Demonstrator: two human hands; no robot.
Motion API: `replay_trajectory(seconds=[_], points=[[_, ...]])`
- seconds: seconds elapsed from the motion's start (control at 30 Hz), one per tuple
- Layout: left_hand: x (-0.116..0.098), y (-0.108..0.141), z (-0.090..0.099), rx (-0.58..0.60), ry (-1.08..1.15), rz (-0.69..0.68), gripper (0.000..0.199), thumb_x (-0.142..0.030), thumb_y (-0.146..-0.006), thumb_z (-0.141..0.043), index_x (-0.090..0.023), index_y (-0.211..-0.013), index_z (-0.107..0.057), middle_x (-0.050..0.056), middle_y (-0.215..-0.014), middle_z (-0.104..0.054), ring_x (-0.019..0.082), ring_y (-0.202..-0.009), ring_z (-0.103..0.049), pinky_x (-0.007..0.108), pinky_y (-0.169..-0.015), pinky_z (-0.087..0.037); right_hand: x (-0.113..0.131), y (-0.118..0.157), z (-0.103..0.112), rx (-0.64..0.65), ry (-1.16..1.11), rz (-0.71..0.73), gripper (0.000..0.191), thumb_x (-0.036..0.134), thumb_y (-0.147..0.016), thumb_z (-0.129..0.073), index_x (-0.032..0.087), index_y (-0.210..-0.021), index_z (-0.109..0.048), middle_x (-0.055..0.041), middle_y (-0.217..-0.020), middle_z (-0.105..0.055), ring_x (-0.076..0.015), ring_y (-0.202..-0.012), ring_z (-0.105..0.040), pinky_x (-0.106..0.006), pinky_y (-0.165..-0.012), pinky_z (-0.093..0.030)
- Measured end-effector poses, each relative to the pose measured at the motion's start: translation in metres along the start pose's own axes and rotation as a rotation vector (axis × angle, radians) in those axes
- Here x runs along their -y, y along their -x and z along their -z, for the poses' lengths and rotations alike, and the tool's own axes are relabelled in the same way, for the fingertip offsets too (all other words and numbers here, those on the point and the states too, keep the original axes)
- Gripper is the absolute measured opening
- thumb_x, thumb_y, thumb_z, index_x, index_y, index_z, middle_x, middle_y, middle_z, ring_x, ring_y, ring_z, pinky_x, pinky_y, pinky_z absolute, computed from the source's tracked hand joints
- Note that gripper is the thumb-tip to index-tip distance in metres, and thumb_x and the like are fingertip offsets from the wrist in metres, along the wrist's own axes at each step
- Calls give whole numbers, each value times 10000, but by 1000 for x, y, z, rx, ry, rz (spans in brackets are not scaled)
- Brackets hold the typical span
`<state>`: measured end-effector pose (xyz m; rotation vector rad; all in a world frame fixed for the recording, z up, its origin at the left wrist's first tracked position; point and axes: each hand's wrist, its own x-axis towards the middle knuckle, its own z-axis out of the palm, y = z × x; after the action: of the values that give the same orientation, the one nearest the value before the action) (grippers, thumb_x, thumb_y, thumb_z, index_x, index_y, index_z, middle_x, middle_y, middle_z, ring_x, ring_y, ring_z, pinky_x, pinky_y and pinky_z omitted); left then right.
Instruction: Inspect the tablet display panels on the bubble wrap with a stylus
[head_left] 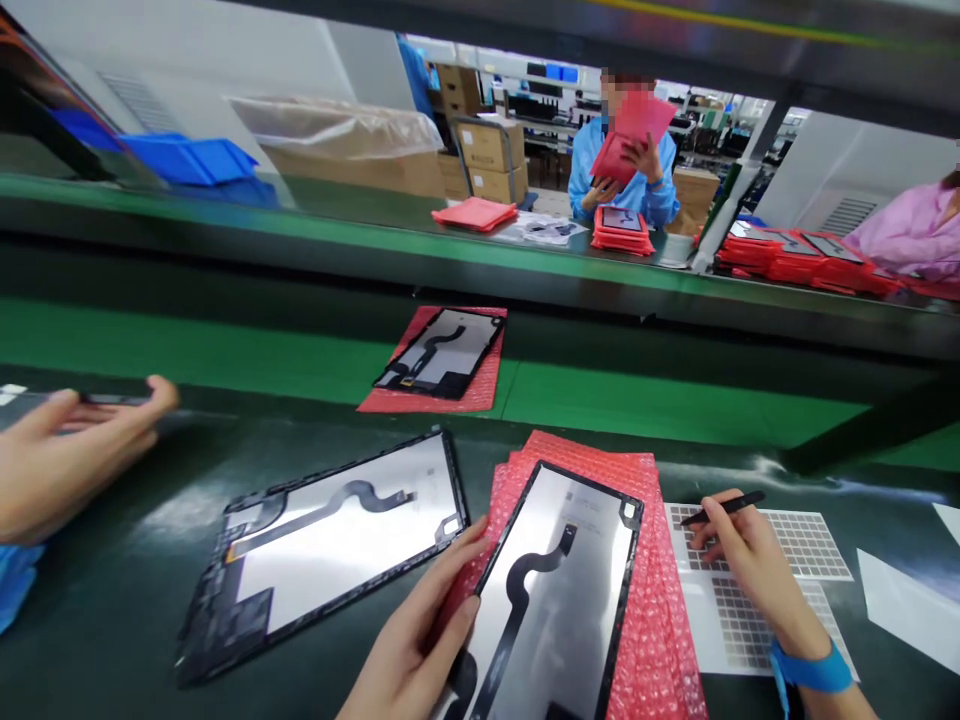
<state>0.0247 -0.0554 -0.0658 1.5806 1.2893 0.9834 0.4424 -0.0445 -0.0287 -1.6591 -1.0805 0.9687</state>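
My left hand (424, 635) grips the left edge of a tablet screen panel (570, 600), silver-backed with a black frame and a curved black ribbon cable. The panel lies tilted over a stack of red bubble-wrap bags (660, 590). In my right hand (739, 550) is a pair of black tweezers (724, 508), held over a sheet of small grey square stickers (806, 545). A second sticker sheet (750, 615) lies just below it. Left of my left hand, another panel (345, 550) rests flat on the dark bench.
A co-worker's hand (82, 455) holds a dark flat thing at the left. On the green strip behind, a panel (450, 350) lies on a red bag (487, 385). A white sheet (907, 600) is at right. Across the bench, a person (585, 180) in blue handles red bags.
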Motion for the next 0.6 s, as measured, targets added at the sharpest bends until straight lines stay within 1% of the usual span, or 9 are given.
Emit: replay_trajectory(seconds=[0.1,0.2,0.3,0.43,0.6], points=[[-6,5,-10,-88,96,34,349,-464,-1087,-572,-296,-1350,-729,81,-1660,-533,334,-1562,-456,527,-1290,-353,2,-3,2,25,-11,-28,574,768,-915,-749,211,-974,-623,-99,-810,-772,-239,-629,-735,-311,-499,-600],[-18,8,-19,-162,154,85,303,-465,-1097,-553,-274,-1223,-751,100,-1649,-542,347,-1567,-450,573,-1310,-324,5,-6,3,48,-21,-51,585,774,-901,-761,207,-948,-623,-94,-780,-770,-228,-600,-725,-303,-486,-592],[-21,11,-20,-138,156,76,272,-433,-1105,-543,-262,-1161,-747,113,-1642,-545,345,-1563,-457,579,-1300,-353,9,-7,4,71,-27,-61,601,783,-885,-773,200,-920,-629,-101,-775,-773,-217,-585,-717,-298,-488,-590],[-16,14,-21,-107,147,20,253,-377,-1117,-520,-256,-1172,-736,120,-1627,-557,334,-1531,-506,572,-1272,-410,14,-6,5,79,-37,-69,615,786,-866,-791,193,-930,-641,-101,-769,-772,-220,-591,-723,-298,-490,-598],[-18,16,-27,-157,185,10,266,-373,-1117,-515,-248,-1135,-750,132,-1576,-607,337,-1498,-545,576,-1249,-448,17,-5,4,85,-45,-71,613,785,-856,-801,196,-914,-643,-94,-775,-768,-219,-582,-721,-300,-478,-606]])
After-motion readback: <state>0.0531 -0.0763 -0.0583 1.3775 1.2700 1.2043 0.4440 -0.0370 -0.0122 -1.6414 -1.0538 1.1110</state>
